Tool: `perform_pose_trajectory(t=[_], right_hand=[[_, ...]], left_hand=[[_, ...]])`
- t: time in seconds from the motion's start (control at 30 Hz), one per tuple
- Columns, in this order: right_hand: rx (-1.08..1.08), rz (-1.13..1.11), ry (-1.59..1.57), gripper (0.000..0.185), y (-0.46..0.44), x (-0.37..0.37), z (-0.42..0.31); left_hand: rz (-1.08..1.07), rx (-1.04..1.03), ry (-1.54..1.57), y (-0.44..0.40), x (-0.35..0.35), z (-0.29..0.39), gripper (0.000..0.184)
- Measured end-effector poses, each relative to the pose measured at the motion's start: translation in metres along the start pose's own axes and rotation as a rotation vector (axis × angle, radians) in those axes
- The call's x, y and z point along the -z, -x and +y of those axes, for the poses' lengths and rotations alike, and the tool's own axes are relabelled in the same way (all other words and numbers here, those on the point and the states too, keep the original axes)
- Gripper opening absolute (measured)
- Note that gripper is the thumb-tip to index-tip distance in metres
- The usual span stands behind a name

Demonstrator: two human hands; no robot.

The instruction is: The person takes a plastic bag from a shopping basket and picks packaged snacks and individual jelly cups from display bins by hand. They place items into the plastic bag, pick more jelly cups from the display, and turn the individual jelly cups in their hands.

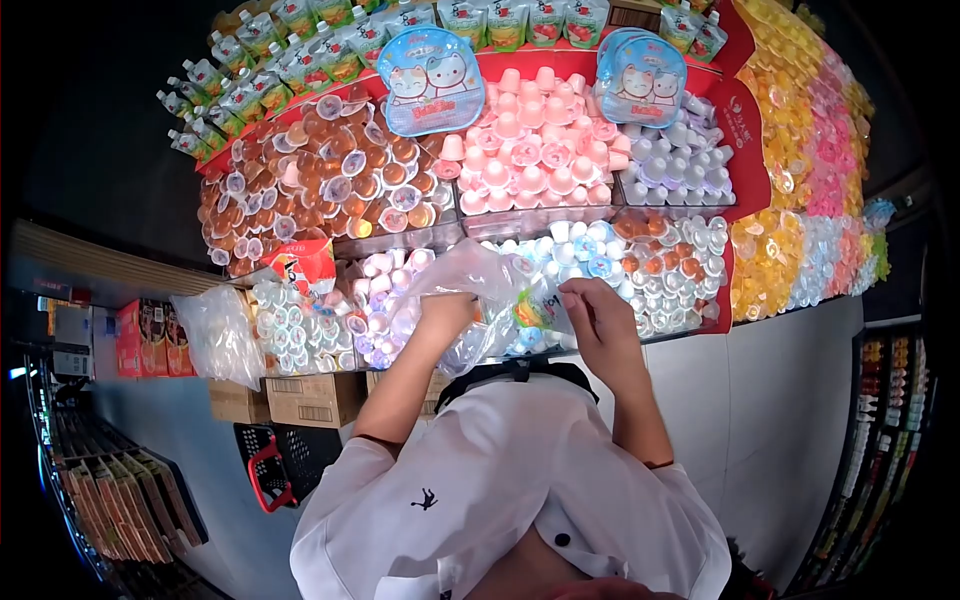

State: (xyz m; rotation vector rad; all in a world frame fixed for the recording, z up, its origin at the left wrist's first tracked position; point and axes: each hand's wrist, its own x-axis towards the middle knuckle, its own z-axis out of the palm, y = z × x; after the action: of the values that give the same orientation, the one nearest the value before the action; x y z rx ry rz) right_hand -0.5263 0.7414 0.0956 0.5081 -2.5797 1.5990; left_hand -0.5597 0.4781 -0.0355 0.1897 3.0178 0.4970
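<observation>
A clear plastic bag (482, 262) with a colourful print is spread between my hands, above the front row of jelly cups. My left hand (448, 314) is at the bag's left side, partly within or behind the film, and its fingers are hidden. At the bag's right edge, my right hand (604, 325) has thumb and forefinger pinched together on the film by the green lettering. Under the bag lie white and blue jelly cups (585, 250) and purple-pink jelly cups (378, 325).
Behind stand bins of brown jelly cups (300, 180), pink jelly cups (530, 140) and lilac jelly cups (680, 165). Two blue cat-print bags (432, 82) stand over them. Another clear bag (218, 335) hangs at left. Cartons (310, 398) and a black basket (300, 465) sit below.
</observation>
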Motion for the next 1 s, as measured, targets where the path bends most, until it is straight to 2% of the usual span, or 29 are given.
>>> perform_pose_trajectory(t=[0.07,0.13,0.23,0.3,0.37,0.47,0.5,0.6,0.67,0.73,0.77,0.87,1.0], right_hand=[[-0.008,-0.008,0.01,0.014,-0.001,0.0,0.001],[-0.032,-0.011,0.013,0.015,0.0,0.001,0.002],[-0.052,0.006,-0.004,0.016,0.001,0.0,0.006],[-0.022,0.049,-0.019,0.017,0.0,-0.001,0.008],[-0.086,0.062,-0.034,0.019,-0.002,0.001,0.006],[-0.138,0.073,-0.038,0.022,-0.003,0.001,0.009],[-0.139,0.081,-0.026,0.023,-0.005,0.001,0.008],[-0.16,0.089,-0.035,0.022,-0.007,-0.001,0.005],[-0.132,0.095,-0.018,0.021,-0.007,-0.003,0.006],[-0.013,0.119,0.018,0.02,-0.007,-0.006,0.002],[0.049,0.134,0.038,0.019,-0.008,-0.007,-0.001],[0.023,0.098,0.07,0.019,-0.001,-0.004,-0.011],[0.101,0.195,0.034,0.022,0.004,-0.012,-0.015]], left_hand=[[0.149,-0.07,-0.017,0.001,-0.01,-0.005,0.042],[0.239,-0.115,0.049,0.008,0.009,0.004,0.042],[-0.096,0.252,0.083,0.017,0.042,0.013,0.046],[-0.005,0.225,0.198,0.033,0.073,0.023,0.045],[0.103,0.145,0.302,0.049,0.093,0.021,0.046],[0.098,0.217,0.627,0.067,0.116,0.021,0.041],[0.06,0.269,0.867,0.072,0.121,0.021,0.04],[0.087,0.23,1.235,0.081,0.112,0.011,0.039],[0.04,0.222,1.337,0.087,0.112,0.006,0.043],[-0.017,0.213,1.485,0.095,0.111,-0.001,0.044],[-0.051,0.147,1.553,0.099,0.107,-0.009,0.045],[-0.05,-0.008,1.778,0.104,0.099,-0.009,0.047],[-0.125,-0.165,1.929,0.092,0.081,0.014,0.057]])
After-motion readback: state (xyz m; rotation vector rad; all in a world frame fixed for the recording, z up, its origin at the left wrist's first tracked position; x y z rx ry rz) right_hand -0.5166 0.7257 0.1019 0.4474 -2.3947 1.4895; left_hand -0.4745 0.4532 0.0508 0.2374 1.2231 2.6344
